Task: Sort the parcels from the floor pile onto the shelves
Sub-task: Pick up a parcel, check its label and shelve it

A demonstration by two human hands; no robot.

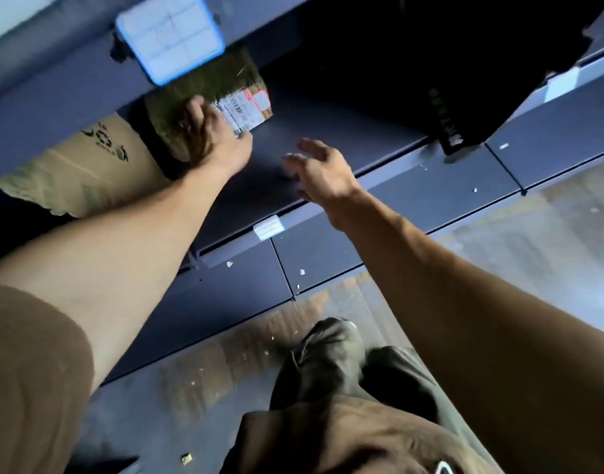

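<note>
Leaning in toward the dark shelf (pixel 362 124), the person has both bare arms stretched out across its front edge. Furthest left, a cardboard box (pixel 81 165) printed with a recycling mark stands at the shelf's left end, its near edge ragged. Whether it touches its neighbour I cannot tell. Up and to the right of it, a blue-framed tag (pixel 170 39) is fixed to the front edge of the shelf overhead. Directly beneath that tag lies the task's thing, a green-and-brown parcel (pixel 204 87) with a white shipping label (pixel 239 111), resting on the shelf just beside the box and back from the front edge. The left hand (pixel 208 131) rests on top of it. Its fingers (pixel 194 107) look laid flat over the wrapping, pressing rather than curling round it, though the blur leaves some doubt. Further right, the right hand (pixel 314 169) hovers over the front edge, its fingers spread and released, holding nothing. At the right end a black bag (pixel 454 107) reaches out to the front edge. From where I stand, the danger is a one-handed shove. It could drive the soft parcel askew against the box, or bury its label under the overhead lip where nobody can read it. A careless swing of the free hand could also clip the black bag and tip it off toward the floor (pixel 550 234).
</note>
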